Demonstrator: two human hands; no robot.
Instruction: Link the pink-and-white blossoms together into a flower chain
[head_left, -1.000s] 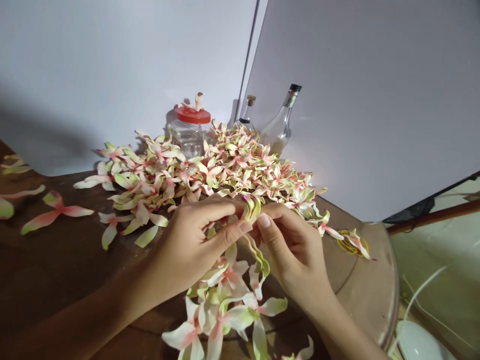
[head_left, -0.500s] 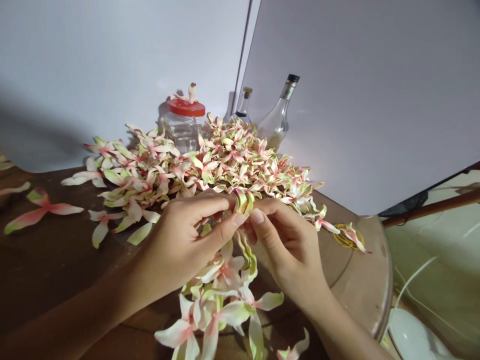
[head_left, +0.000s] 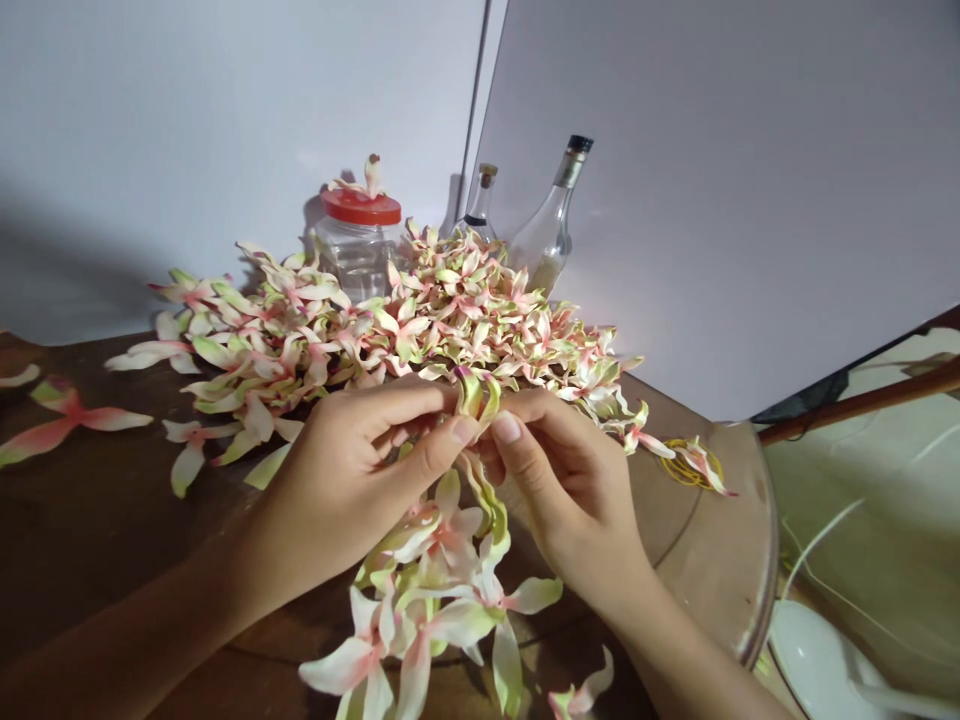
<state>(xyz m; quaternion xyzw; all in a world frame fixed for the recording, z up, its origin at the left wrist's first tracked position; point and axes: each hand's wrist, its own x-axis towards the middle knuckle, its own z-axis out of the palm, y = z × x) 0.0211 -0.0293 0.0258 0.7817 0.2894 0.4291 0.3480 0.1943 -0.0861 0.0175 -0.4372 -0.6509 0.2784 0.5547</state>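
Between my two hands is a green and pink flower petal piece (head_left: 472, 395), its curled, purple-tipped lobes poking up above the thumbs. My left hand (head_left: 375, 445) pinches it from the left between thumb and forefinger. From the right, my right hand (head_left: 566, 470) pinches the same piece, its thumb close to the left one. Folded petals hang below the fingers, and I cannot tell whether they belong to the same piece. Under the hands lies a cluster of white, pink and green flower pieces (head_left: 442, 625). Behind the hands spreads a large heap of similar pieces (head_left: 465, 320).
A clear jar with a red lid (head_left: 360, 245) and two glass bottles, the nearer one black-capped (head_left: 551, 230), stand behind the heap against pale panels. Yellow rings (head_left: 694, 465) lie near the round brown table's (head_left: 731, 540) right edge. A white basin-like object (head_left: 814, 650) sits lower right.
The view has shifted slightly, so everything sits a little further left. Both hands keep their pinch on the petal piece, whose lobes stand slightly more apart.
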